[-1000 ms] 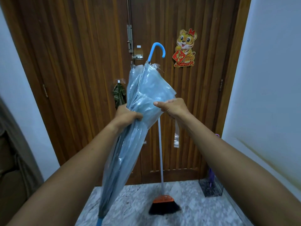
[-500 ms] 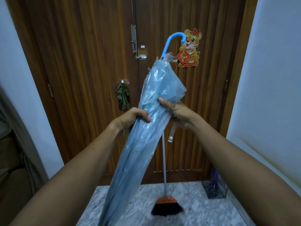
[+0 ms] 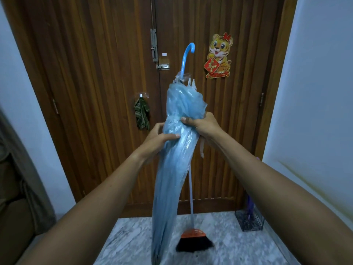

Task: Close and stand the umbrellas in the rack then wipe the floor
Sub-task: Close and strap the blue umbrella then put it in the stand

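Note:
I hold a closed, translucent light-blue umbrella (image 3: 172, 178) upside down in front of me, its blue hooked handle (image 3: 188, 56) pointing up and its tip near the floor at the bottom edge. My left hand (image 3: 158, 139) grips the bunched canopy from the left. My right hand (image 3: 202, 125) squeezes the canopy a little higher on the right, and a white strap dangles below it. A clear wire rack (image 3: 249, 219) stands on the floor at the right by the door, with a purple umbrella (image 3: 250, 205) standing in it.
A broom (image 3: 193, 240) with an orange head and black bristles leans against the wooden double door (image 3: 95, 92). A green cloth (image 3: 141, 116) hangs on a door hook. White walls flank both sides. Brown furniture stands at the left. The floor is grey marble (image 3: 229, 249).
The umbrella swung more upright, its handle back toward the left. My right hand closed around the canopy and both hands bunched the fabric tighter.

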### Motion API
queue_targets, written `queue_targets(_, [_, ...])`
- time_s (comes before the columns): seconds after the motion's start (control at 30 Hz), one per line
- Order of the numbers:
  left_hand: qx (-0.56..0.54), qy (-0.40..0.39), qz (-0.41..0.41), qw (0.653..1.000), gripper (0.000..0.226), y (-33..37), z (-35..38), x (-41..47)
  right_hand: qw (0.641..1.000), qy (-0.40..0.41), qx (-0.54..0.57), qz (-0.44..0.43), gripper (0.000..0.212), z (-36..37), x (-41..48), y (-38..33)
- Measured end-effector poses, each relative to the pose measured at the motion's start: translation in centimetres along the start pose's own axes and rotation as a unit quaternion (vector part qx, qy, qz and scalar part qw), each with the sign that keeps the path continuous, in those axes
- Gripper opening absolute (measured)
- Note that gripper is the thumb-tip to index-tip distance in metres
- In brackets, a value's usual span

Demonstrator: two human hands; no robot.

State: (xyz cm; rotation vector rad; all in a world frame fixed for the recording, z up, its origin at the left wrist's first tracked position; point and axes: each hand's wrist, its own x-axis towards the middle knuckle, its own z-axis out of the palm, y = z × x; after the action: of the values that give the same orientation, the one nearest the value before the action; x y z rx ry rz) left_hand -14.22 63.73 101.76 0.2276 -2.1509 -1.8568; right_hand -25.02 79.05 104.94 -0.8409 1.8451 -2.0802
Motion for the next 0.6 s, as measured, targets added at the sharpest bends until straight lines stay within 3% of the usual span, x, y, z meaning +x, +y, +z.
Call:
queue_targets(0.1, [0.038,-0.036,0.046,0.998,0.083,-0.5,1.3,-0.1,1.000,0.015,-0.015,0.012,0.040,0.6,0.4,0.8])
queue_targets(0.17, [0.077,-0.045,0.070,0.994,0.085,-0.8,2.0,-0.3,0.999,0.012,-0.030,0.016,0.041,1.1,0.5,1.1])
queue_targets(0.27, [0.120,0.043,0.064,0.990,0.108,-1.8,2.1,0.1,0.996,-0.015,-0.085,0.013,0.044,1.3,0.4,0.8])
queue_targets(0.43, [0.166,0.117,0.048,0.978,0.060,-2.3,1.7,0.3,0.982,-0.090,-0.166,0.005,0.052,0.6,0.0,-0.3])
queue_targets(0.53, [0.117,0.127,0.032,0.985,0.039,-2.3,1.0,0.1,0.921,-0.050,-0.385,-0.007,0.046,0.2,-0.3,-0.6])
queue_targets(0.6, [0.059,0.140,0.008,0.988,0.033,-2.3,0.4,-0.1,0.914,-0.026,-0.403,-0.016,0.054,-0.2,-0.6,-0.5])
